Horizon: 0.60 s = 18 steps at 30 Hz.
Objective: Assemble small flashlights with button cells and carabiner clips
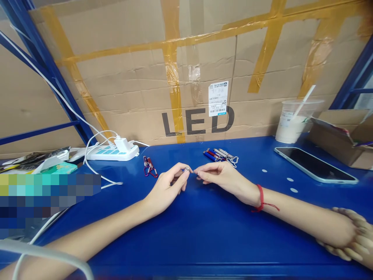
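Observation:
Over the middle of the blue table, my left hand (167, 186) pinches a small silvery piece (187, 169) between thumb and forefinger; most of it is hidden by the fingers. Close on its right, my right hand (223, 177) has thumb and fingertips pressed together, with a tiny dark spot at the tips that is too small to name. Behind the right hand lie several slim keychain flashlights (214, 154), blue, red and silver, with carabiner clips. Two more keychain flashlights (150, 165), purple and red, rest left of my left hand.
A white power strip (113, 153) with plugs and cables sits at the back left, near packaging (37, 161). On the right are a phone (314, 164), a drink cup (291, 122) with a straw and an open carton (332, 130). A large taped cardboard box (131, 89) stands behind.

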### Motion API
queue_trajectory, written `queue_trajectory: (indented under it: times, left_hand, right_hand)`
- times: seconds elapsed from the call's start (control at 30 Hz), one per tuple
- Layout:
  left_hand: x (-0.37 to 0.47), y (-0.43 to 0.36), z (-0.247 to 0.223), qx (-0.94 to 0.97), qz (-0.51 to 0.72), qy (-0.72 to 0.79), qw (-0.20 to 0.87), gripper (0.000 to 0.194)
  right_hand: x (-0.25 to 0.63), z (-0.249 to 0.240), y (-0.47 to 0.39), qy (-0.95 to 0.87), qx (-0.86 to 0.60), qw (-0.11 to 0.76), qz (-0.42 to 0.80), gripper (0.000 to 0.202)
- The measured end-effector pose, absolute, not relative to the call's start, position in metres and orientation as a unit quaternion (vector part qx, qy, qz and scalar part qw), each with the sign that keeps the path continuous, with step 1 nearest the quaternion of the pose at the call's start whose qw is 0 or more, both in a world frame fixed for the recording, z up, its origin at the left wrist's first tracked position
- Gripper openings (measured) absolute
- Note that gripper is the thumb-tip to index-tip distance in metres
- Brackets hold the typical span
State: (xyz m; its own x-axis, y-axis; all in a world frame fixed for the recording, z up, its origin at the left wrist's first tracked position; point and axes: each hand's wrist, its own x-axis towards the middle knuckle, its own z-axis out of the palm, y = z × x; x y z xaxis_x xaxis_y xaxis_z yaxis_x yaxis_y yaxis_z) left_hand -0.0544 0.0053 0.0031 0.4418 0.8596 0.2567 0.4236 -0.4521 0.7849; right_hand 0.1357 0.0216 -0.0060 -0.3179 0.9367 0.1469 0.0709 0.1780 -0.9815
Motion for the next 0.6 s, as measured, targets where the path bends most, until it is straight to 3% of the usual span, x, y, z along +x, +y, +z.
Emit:
queue_trajectory:
  times: [0.17,0.6]
  left_hand:
    - [-0.053,0.001,0.006,0.801,0.31,0.401,0.319,0.027]
    - [-0.056,0.001,0.003,0.854,0.278,0.397,0.19,0.027]
  right_hand:
    - [0.135,0.0,0.018,-0.655,-0.382,0.514,0.401,0.028]
    - [0.134,0.001,0.01,-0.75,-0.339,0.48,0.303,0.011]
